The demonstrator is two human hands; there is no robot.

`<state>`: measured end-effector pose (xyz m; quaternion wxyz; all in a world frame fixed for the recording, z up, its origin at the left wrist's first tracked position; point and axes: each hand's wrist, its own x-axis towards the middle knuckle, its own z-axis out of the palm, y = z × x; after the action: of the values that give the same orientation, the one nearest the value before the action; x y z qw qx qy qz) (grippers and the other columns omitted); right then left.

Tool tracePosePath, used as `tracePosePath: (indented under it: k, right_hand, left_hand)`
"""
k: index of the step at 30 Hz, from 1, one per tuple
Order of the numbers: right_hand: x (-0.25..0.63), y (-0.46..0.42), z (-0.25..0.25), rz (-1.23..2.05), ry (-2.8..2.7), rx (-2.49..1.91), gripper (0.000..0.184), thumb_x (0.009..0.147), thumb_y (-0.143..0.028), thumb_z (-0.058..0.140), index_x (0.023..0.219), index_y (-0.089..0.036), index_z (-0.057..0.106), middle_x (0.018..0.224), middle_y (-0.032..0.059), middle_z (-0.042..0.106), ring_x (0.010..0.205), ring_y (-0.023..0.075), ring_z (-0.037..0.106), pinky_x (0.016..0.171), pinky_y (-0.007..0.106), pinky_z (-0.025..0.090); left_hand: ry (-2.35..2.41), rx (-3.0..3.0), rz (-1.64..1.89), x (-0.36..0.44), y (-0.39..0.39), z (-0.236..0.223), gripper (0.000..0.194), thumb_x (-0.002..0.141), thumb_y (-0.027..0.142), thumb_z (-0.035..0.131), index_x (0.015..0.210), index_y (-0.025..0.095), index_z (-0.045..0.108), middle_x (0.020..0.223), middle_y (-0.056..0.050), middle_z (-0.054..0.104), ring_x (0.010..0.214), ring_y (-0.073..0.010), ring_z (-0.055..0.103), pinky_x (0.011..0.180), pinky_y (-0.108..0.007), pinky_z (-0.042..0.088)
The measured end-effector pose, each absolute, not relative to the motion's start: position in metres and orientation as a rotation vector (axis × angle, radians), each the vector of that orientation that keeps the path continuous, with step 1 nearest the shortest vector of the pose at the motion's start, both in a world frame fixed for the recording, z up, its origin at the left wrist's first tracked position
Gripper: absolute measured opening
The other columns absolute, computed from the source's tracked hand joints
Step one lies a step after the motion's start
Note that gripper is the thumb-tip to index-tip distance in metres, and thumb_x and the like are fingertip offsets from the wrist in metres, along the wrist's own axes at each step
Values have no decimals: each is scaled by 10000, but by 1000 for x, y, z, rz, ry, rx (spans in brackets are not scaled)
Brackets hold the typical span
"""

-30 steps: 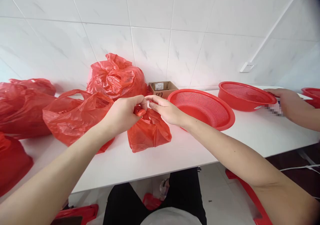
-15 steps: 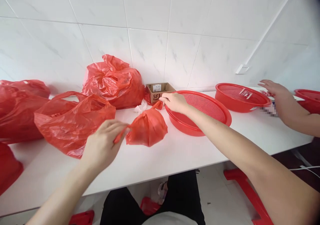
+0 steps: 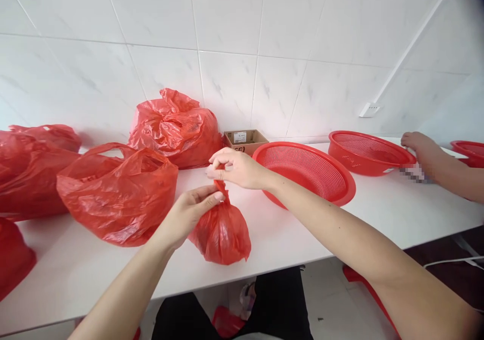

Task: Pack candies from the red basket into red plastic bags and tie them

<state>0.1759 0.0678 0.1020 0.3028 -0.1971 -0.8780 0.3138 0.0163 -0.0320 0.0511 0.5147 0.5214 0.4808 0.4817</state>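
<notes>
A small filled red plastic bag [image 3: 222, 233] rests near the front edge of the white table, its top gathered into a twisted neck. My left hand [image 3: 194, 209] pinches that neck from the left, thumb on top. Just above, my right hand [image 3: 240, 168] holds the upper end of the bag's neck between its fingertips. What the bag contains is hidden. To the left, apart from my hand, stands a larger open red plastic bag [image 3: 119, 199] with loop handles. An open red mesh basket [image 3: 308, 171] is beyond my right forearm.
A big stuffed red bag [image 3: 176, 133] and a cardboard box [image 3: 245, 140] stand against the tiled wall. More red bags [image 3: 30, 173] fill the left end of the white table [image 3: 295, 234]. At right, another person's hand [image 3: 421, 148] is by a second red basket [image 3: 366, 153].
Both hands have come together over the small bag, which is now nearer the front edge with its top gathered upright. The co-worker's hand has lowered beside the second basket.
</notes>
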Motion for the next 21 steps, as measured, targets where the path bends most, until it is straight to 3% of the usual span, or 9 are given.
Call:
tracePosePath:
  k: [4,7,10,12,17,21]
  right_hand:
    - [170,59,91,875,-2377,-616,211,900,-430,585,889,-219,579,1003,18,617,857,139,584,794,302,453]
    - [173,58,80,855,-2404,-798,176,972,-370,463,1100,-252,482,870,-3,621,732,144,582,703,294,442]
    - [180,54,77,745,-2347,-934,146,977,-305,424,1110,-246,433,749,-28,562,663,152,552,652,288,404]
    - [186,46,78,727,-2254,-935,128,968,-311,428,1079,-250,409,685,-52,505,622,152,520,620,279,382]
    - [197,18,73,938,-2086,-931,113,956,-314,432,1046,-265,385,613,-78,442,558,144,487,572,265,363]
    - [204,7,55,1039,-2140,-1041,147,930,-267,448,1070,-261,404,615,-72,495,541,144,493,553,266,357]
  left_hand:
    - [1221,1279,1153,24,-26,47,315,737,485,758,722,174,713,719,-30,694,678,-171,613,682,-296,462]
    - [1225,1275,1257,20,-22,41,372,769,490,725,591,173,650,693,-34,679,736,-181,618,745,-302,463]
    - [1219,1277,1325,17,-19,37,346,805,481,692,635,180,702,813,-67,731,920,-228,647,904,-335,459]
    - [1220,1279,1346,16,-20,35,316,813,482,683,720,186,745,850,-75,748,934,-248,661,937,-372,465]
    - [1211,1292,1346,14,-24,39,289,782,425,733,967,206,772,1006,-78,761,1078,-294,652,1004,-440,468]
    - [1186,1352,1253,9,-25,43,211,743,369,778,879,209,768,1016,-79,752,1027,-285,670,943,-408,505]
